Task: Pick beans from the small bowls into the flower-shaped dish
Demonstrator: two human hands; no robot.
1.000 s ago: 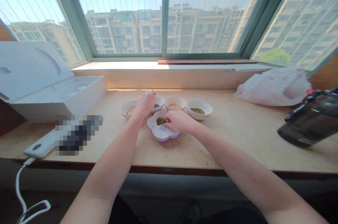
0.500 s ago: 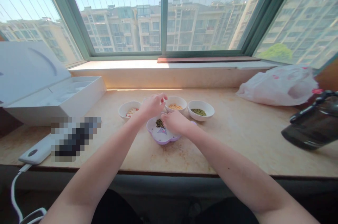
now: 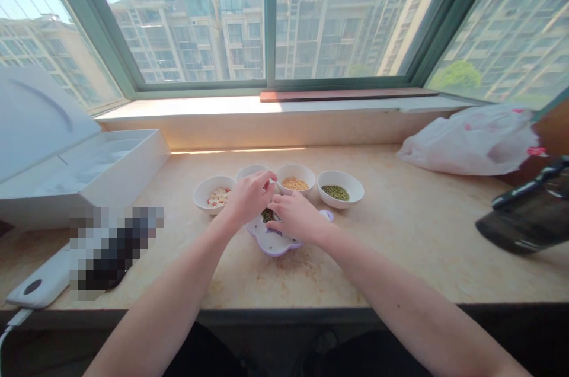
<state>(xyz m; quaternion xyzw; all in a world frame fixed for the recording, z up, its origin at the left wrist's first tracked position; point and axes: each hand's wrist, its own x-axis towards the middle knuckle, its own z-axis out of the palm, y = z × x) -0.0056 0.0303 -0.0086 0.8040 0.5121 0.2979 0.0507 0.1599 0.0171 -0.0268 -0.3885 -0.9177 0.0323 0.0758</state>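
My left hand [image 3: 249, 198] is curled with its fingertips pinched together, just behind the purple-rimmed plate [image 3: 272, 245] and against a white bowl [image 3: 250, 171] whose contents it hides. My right hand [image 3: 296, 217] lies over the plate, its fingers curled beside a small heap of green mung beans [image 3: 267, 215]. Whether either hand holds anything is hidden by the fingers. Other white bowls stand close by: one of pale pieces [image 3: 214, 194], one of yellow split peas [image 3: 295, 178], one of green mung beans [image 3: 340, 188].
All of this stands on a marble windowsill [image 3: 364, 264]. To the left are an open white box [image 3: 84, 178], a pixelated object [image 3: 115, 249] and a white power bank [image 3: 38, 285]. To the right are a plastic bag [image 3: 471, 141] and a dark jug [image 3: 528, 214].
My hands have drawn closer together above the plate, with the right hand further over it. The view has tilted, so the sill sits lower in the frame.
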